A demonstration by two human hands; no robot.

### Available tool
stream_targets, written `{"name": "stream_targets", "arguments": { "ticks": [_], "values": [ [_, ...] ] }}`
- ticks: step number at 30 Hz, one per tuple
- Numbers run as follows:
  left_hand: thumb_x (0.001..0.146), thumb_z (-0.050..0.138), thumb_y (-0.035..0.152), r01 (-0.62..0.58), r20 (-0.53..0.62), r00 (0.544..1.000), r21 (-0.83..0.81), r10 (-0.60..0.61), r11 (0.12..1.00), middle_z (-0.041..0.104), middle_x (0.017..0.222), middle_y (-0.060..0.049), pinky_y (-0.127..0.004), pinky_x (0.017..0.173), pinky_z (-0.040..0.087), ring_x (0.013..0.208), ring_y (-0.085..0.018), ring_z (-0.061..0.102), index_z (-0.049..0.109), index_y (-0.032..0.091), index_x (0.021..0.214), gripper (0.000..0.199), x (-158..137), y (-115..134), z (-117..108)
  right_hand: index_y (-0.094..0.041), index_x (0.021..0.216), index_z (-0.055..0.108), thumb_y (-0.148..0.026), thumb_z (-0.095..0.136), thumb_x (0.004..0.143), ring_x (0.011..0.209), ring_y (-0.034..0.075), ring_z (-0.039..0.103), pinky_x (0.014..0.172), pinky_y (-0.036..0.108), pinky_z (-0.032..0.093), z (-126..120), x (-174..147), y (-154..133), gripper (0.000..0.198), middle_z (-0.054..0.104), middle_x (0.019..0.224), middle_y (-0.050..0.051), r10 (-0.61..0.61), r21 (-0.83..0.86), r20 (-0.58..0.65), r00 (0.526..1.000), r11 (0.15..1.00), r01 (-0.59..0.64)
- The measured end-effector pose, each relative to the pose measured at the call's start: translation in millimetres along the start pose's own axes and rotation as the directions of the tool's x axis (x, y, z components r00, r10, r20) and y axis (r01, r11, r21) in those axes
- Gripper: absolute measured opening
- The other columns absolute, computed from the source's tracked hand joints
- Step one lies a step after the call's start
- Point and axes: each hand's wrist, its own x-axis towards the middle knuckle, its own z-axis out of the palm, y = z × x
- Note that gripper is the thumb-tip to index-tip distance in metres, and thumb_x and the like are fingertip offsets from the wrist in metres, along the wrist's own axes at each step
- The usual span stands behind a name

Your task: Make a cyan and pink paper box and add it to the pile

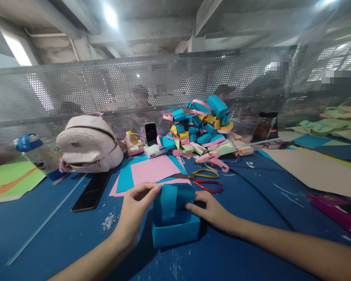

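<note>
A blue paper box [177, 232] stands on the blue table in front of me, its tall back flap [165, 201] raised. With thumb and fingers, my left hand [134, 208] pinches the flap's upper left edge. At the flap's right side, my right hand [209, 210] grips the paper, thumb in front and fingers behind. Just beyond the box lie scissors [207, 180] with one yellow and one red handle. Farther back rests a pink glue gun [212, 159] with a clear glue stick in it. Pink paper sheets [155, 170] and blue ones lie behind my left hand.
A heap of folded paper boxes [199, 125] rises at the back. On the left are a black phone [91, 192], a pale backpack [90, 142] and a bottle [41, 156]. Cream sheets [318, 171] and a magenta tool [336, 210] lie right. A perforated metal screen [111, 89] stands behind.
</note>
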Motion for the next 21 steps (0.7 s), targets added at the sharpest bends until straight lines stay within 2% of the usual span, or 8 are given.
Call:
{"name": "stream_targets", "arguments": {
  "ticks": [5,12,21],
  "values": [
    [0.072,0.077,0.040,0.020,0.024,0.999,0.011,-0.021,1.000,0.074,0.083,-0.005,-0.024,0.074,0.048,0.083,-0.019,0.063,0.076,0.019,0.076,0.022,3.1,0.5,-1.4,-0.016,0.074,0.070,-0.054,0.056,0.088,0.072,0.020,0.061,0.067,0.031,0.049,-0.2,0.1,1.3,0.043,0.069,0.077,0.006,0.044,-0.029,0.009,0.999,0.999,-0.044],
    [0.070,0.079,0.039,0.058,0.033,0.998,0.023,-0.058,0.998,0.075,0.086,-0.004,-0.022,0.074,0.048,0.084,-0.018,0.064,0.077,0.022,0.078,0.019,3.7,-0.7,-0.8,-0.016,0.067,0.065,-0.054,0.049,0.092,0.069,0.018,0.058,0.066,0.030,0.045,0.1,-0.7,-1.5,0.048,0.065,0.072,0.005,-0.026,-0.065,0.068,0.997,0.997,0.030],
    [0.071,0.079,0.037,0.031,0.050,0.998,0.011,-0.031,0.999,0.073,0.078,-0.002,-0.020,0.071,0.045,0.079,-0.016,0.061,0.075,0.021,0.069,0.016,2.1,3.8,-0.3,-0.016,0.064,0.062,-0.054,0.049,0.092,0.066,0.017,0.056,0.065,0.029,0.044,0.3,-1.7,-1.2,0.049,0.063,0.069,0.004,-0.035,-0.086,0.066,0.997,0.995,0.041]
  ]
}}
